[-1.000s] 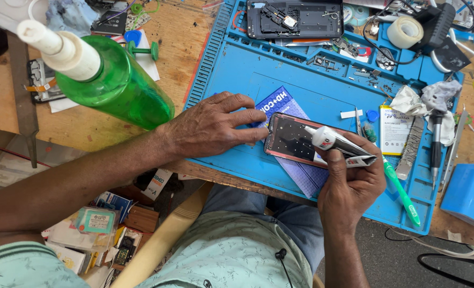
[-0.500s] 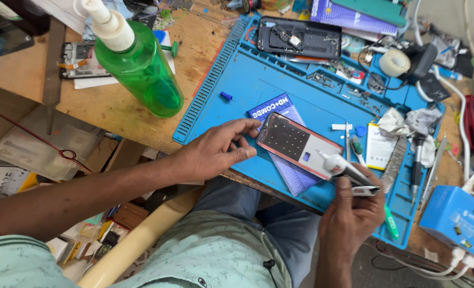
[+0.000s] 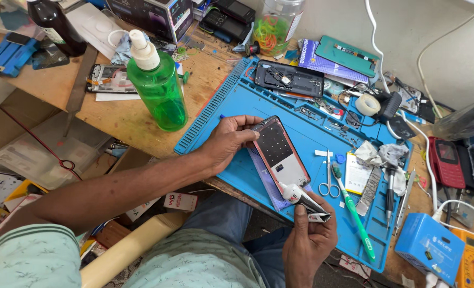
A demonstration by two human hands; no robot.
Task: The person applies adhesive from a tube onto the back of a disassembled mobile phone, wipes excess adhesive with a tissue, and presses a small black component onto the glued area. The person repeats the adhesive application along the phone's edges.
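My left hand (image 3: 227, 142) grips the upper left edge of an opened phone frame (image 3: 281, 152) that lies on a blue work mat (image 3: 231, 104). My right hand (image 3: 310, 240) is below it at the mat's near edge, fingers closed on a small glue tube (image 3: 302, 198). The tube's white nozzle touches the lower end of the phone frame. A blue card lies partly hidden under the frame.
A green spray bottle (image 3: 158, 88) stands on the wooden bench left of the mat. On the mat lie scissors (image 3: 328, 181), a green toothbrush (image 3: 354, 216), a screwdriver (image 3: 390, 189), another dismantled phone (image 3: 289, 79) and a tape roll (image 3: 367, 104). A blue box (image 3: 429, 246) sits at the lower right.
The view has pulled back and shifted. My left hand has moved to the frame's upper left edge; the frame now lies steeper on the mat. The tube's nozzle stays at its lower end.
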